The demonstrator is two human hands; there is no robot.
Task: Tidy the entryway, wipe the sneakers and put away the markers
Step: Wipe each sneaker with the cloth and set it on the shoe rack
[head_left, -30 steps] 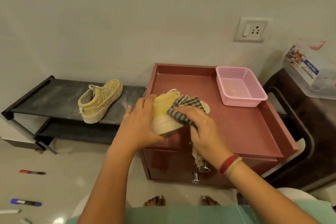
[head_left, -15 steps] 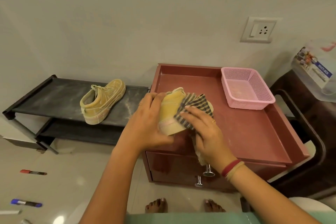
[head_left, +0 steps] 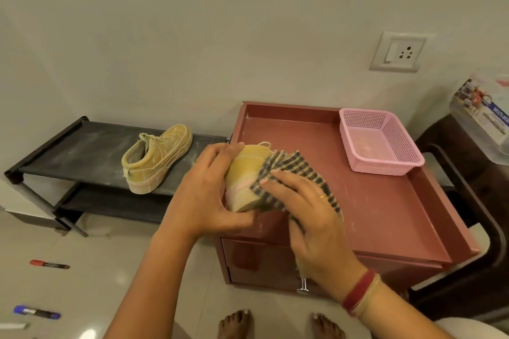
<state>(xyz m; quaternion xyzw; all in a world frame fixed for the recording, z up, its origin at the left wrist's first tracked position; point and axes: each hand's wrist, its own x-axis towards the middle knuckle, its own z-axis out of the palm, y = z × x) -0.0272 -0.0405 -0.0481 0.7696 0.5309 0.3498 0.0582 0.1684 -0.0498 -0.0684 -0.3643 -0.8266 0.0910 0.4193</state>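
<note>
Head view: a person stands over a red worktop (head_left: 385, 201) at centre frame, one yellow sneaker (head_left: 248, 173) held above its front edge.
Left grip: the left hand (head_left: 203, 195) is wrapped around the sneaker's heel end, fingers over the top and thumb under the sole, clamped on it.
Right grip: the right hand (head_left: 311, 217) presses a checked cloth (head_left: 292, 173) flat against the sneaker's side, fingers spread and closed down on the fabric; a tail of cloth hangs below the wrist.
Step in hand: wiping this sneaker, by my reading.
Other sneaker: the second sneaker (head_left: 157, 159) rests on the dark shoe rack (head_left: 68, 151) at left of frame, apart from both hands; whether it is clean I cannot tell.
Markers: a red marker (head_left: 49, 265) and a blue marker (head_left: 37, 312) lie on the floor (head_left: 82, 283) at lower left, not yet put away; the pink basket (head_left: 380, 143) at the worktop's far right looks empty.
Risk, slip: the sneaker is held at one end only, so a hard wipe could twist it out of the left hand and off the worktop's edge.
Risk, cloth: the hanging tail could snag the drawer knob (head_left: 303, 285) below.
Risk, feet: bare feet (head_left: 237, 325) stand near the loose markers; a step to the left could roll on one.
</note>
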